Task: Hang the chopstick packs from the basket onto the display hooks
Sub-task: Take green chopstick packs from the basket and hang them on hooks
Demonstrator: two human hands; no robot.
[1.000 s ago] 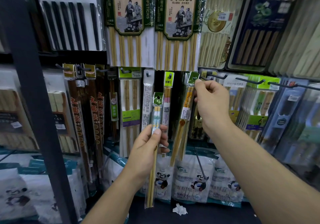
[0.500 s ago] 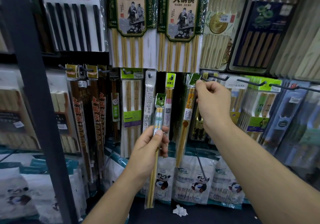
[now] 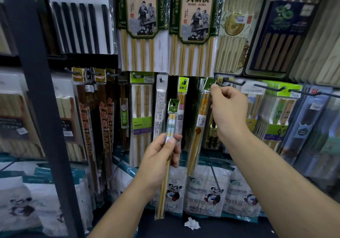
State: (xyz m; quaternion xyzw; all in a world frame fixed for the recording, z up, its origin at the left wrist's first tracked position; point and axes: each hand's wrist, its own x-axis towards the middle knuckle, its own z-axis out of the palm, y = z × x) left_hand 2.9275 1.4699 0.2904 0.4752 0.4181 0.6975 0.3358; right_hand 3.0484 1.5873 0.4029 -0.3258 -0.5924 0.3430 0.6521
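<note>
Head: pinches green header of orange-print chopstick pack (image 3: 200,125) with right hand (image 3: 228,109), at display hook (image 3: 235,82), 2 o'clock. Grips pastel-tipped chopstick pack (image 3: 172,120) in curled left hand (image 3: 160,162), 6 o'clock. Could miss hook tip with twisted header, then drop pack. No basket visible.

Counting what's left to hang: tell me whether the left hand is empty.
No, the left hand grips a chopstick pack by its middle, while the right hand pinches a second pack's green header at a hook.
</note>
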